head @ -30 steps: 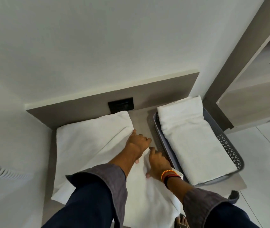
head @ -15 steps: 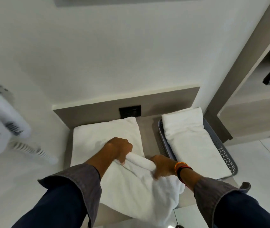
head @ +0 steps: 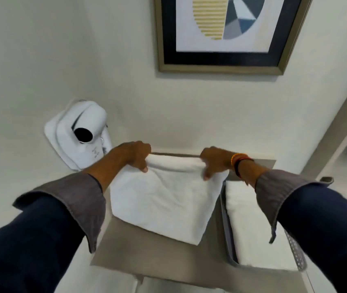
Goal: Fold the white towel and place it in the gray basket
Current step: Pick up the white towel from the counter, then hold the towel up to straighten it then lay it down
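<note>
The white towel (head: 164,199) hangs doubled over in the air above the grey counter (head: 138,252). My left hand (head: 133,155) grips its top left corner and my right hand (head: 214,160) grips its top right corner, stretching the upper edge level. The towel's lower edge dangles just over the counter. The gray basket (head: 228,248) stands at the right on the counter, partly hidden by my right sleeve, with a folded white towel (head: 250,227) lying inside it.
A white wall-mounted hair dryer (head: 79,132) sits on the wall at the left, close to my left forearm. A framed picture (head: 221,34) hangs above. A wood panel and shelf stand at the far right.
Both hands have lifted the towel off the counter and spread apart, so it now hangs between them. The view has tilted up, showing the picture and the hair dryer.
</note>
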